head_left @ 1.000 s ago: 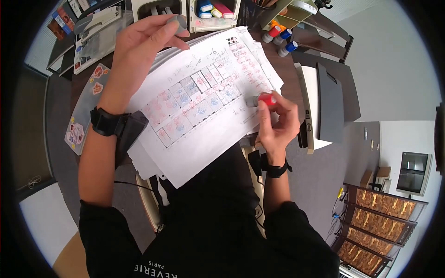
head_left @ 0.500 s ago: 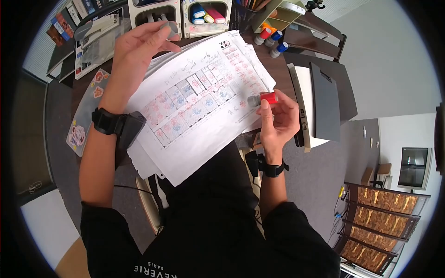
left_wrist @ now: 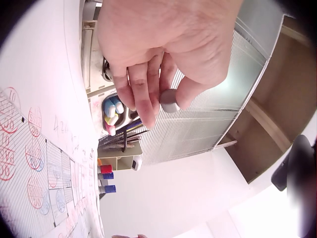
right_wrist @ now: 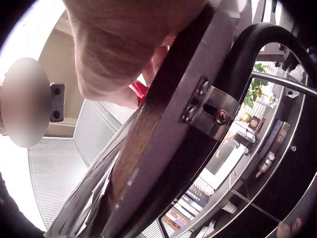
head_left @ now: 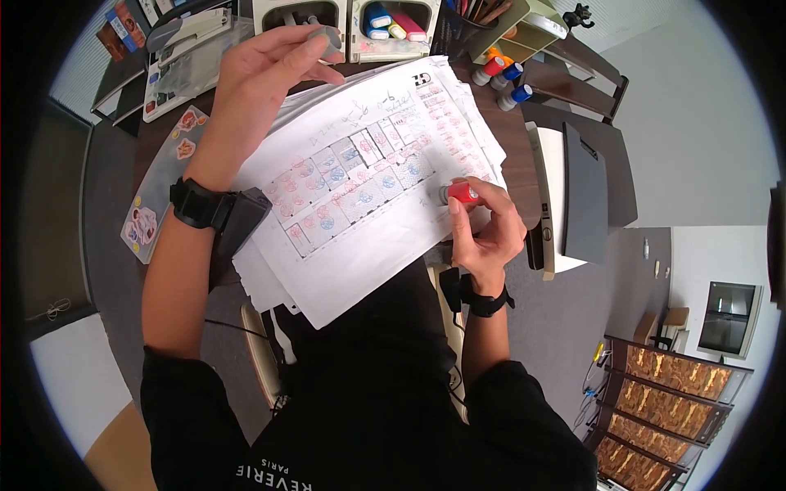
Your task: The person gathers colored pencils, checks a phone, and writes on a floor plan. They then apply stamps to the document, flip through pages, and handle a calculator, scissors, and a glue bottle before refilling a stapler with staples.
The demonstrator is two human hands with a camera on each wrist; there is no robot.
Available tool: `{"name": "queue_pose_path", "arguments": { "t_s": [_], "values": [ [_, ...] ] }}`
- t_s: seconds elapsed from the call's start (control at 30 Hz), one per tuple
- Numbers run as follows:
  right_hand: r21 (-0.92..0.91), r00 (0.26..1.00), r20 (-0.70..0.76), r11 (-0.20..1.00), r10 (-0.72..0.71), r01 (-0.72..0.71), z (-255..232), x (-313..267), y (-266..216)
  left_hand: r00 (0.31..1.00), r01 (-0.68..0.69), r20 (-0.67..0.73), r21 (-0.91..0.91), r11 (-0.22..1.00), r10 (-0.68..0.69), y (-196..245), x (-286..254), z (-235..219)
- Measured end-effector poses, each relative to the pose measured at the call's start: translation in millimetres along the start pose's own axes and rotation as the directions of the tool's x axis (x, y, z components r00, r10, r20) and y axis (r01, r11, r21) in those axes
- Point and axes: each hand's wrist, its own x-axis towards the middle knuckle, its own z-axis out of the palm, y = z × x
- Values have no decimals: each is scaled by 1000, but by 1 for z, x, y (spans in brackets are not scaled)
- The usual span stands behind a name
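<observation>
A printed floor plan sheet [head_left: 344, 270], covered in red and blue round marks, lies on top of a stack of papers. My right hand [head_left: 491, 233] pinches a red stamp [head_left: 463, 192] with a greyish end low over the sheet's right part. Only a bit of the red stamp [right_wrist: 139, 90] shows in the right wrist view. Thumb and fingers of my left hand [head_left: 258, 82] hold a small grey cap [left_wrist: 170, 100] up above the sheet's far left edge. The other left fingers are loosely bent.
Behind the papers stand a holder with highlighters [head_left: 393, 23] and a pen cup [head_left: 463, 33]. More red and blue stamps [head_left: 514, 97] stand at the far right of the desk [head_left: 524, 176]. A black-and-white device [head_left: 583, 192] is right of the desk edge; a stickered clear sheet [head_left: 155, 200] lies left.
My right hand has brought the red stamp leftward and toward my body over the sheet, turning it more upright. My left hand keeps the grey cap in about the same place. The head view has shifted slightly.
</observation>
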Motion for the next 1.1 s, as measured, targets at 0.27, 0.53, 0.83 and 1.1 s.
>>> {"name": "queue_pose_path", "arguments": {
  "t_s": [0.27, 0.53, 0.83, 1.1],
  "values": [
    [-71, 995, 95, 997, -34, 40, 2, 0, -1, 997, -81, 3, -42, 996, 81, -2, 1, 5],
    [-45, 993, 106, 998, 45, -41, -2, 4, -5, 999, -38, -2, 0, 999, 38, -2, 2, 0],
    [348, 890, -124, 859, 439, -375, -7, -6, -1, 998, -64, -18, 15, 998, 64, 1, 2, 6],
    [58, 999, 22, 997, 47, -49, 3, -6, 0, 1000, -15, -26, 31, 999, 16, -1, 0, -2]
  ]
}}
